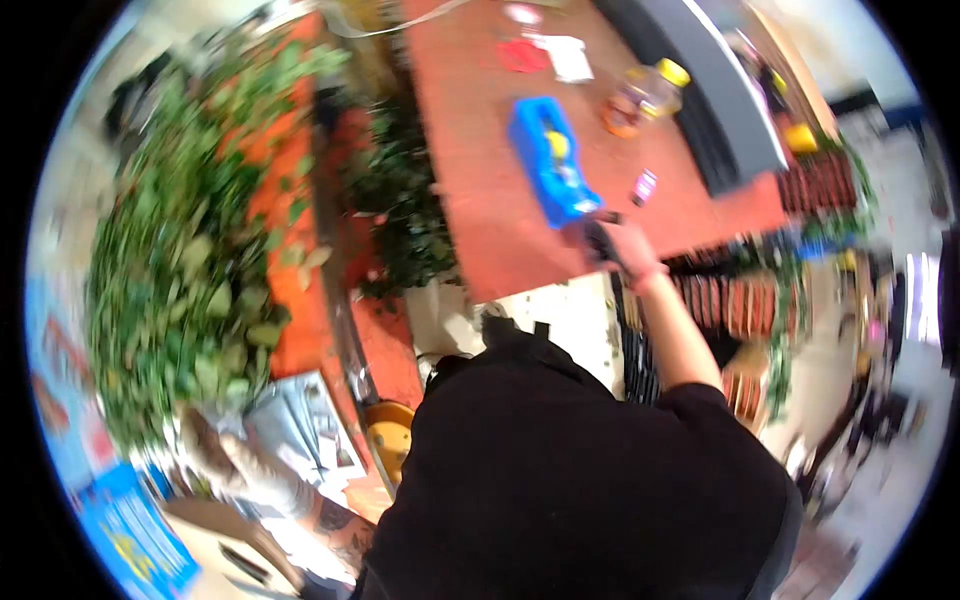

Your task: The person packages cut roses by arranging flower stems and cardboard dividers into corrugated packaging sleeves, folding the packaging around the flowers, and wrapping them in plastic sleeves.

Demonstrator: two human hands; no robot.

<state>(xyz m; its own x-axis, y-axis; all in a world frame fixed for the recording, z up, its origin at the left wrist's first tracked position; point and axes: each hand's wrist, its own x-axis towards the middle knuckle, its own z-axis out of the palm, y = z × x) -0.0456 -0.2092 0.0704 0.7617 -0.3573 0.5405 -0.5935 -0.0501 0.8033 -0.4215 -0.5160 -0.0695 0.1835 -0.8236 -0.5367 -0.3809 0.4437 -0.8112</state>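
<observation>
My right hand (628,250) reaches over the near edge of the red table (490,235), its fingers closed around a small dark object (598,243), too blurred to name. Just beyond it stands a blue tape dispenser (545,165) with a yellow core, its front end close to my fingers. A small pink and dark item (644,187) lies to the right of the dispenser. At the lower left, my left hand (215,450) appears to be in a pale glove or wrap, smeared by motion. It is near white printed sheets (310,425) and the leafy green stems (190,290).
A clear bottle with a yellow cap (645,97) stands beside a long dark grey device (700,100). Dark foliage (400,200) fills the gap between the red surfaces. A yellow container (390,437), a blue box (135,535) and an open carton (225,540) are at the lower left.
</observation>
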